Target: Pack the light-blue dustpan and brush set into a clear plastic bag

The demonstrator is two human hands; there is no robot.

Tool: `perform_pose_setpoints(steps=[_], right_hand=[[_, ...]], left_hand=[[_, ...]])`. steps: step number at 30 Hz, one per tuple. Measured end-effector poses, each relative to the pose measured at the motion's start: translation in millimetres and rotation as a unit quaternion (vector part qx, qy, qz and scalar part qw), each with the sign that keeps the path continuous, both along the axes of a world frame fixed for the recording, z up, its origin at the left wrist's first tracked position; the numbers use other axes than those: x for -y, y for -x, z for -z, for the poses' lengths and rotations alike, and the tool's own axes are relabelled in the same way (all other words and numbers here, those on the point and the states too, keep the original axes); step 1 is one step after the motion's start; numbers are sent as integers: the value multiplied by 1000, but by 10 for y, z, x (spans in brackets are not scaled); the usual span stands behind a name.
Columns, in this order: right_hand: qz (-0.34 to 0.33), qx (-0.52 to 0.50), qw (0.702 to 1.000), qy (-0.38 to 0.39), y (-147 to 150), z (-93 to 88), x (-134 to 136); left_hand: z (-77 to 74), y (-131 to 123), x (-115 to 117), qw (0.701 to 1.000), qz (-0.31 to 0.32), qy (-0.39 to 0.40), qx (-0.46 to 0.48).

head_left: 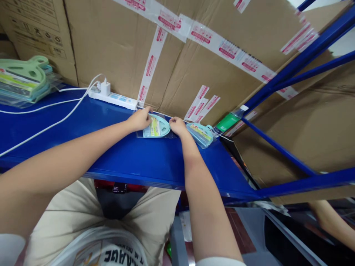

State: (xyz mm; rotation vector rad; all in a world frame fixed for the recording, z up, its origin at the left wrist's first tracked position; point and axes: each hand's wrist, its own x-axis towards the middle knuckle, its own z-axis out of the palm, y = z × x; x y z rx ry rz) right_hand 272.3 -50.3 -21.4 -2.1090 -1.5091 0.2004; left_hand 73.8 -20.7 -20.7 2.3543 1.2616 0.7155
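A light blue dustpan with a yellow-green label, packed in a clear plastic bag [155,127], lies on the blue shelf top between my hands. My left hand [141,119] has its fingers closed at the left side of this pack, with the thumb and index finger near its upper left corner. On the other side, my right hand [178,125] is curled, its fingertips pinched at the bag's right end. Just right of that hand lies a second bagged light blue dustpan [200,134]. My right fingertips are partly hidden by the hand itself.
Several bagged green and blue dustpans [24,81] are piled at the far left. A white power strip [113,99] with a plugged charger and trailing cables lies along the cardboard wall [116,48]. A green-labelled bottle [230,120] leans near the blue frame [280,147]. Another person's arm [332,221] shows lower right.
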Motion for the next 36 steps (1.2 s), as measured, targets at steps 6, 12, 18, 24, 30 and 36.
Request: perform_pose_setpoints(steps=[6,12,18,24,30,36], right_hand=[[-2,8,1000,2,17,-3,11],[-6,15,1000,0,17,6,7],[-9,22,1000,-3,-13,46,-29],[-8,24,1000,-1,-6,40,-28],[-14,18,1000,4,28,3,3],[-12,27,999,13,54,-28,29]], left_hand=[[-22,-2,24,999,-40,1,-7],[-24,2,30,999,-48,20,-4],[1,-21,-22,995,-42,61,64],[-31,-57,-25,954,-61,212,203],[-76,-35,24,934,-77,247,245],[-32,-47,26,974,-57,172,139]])
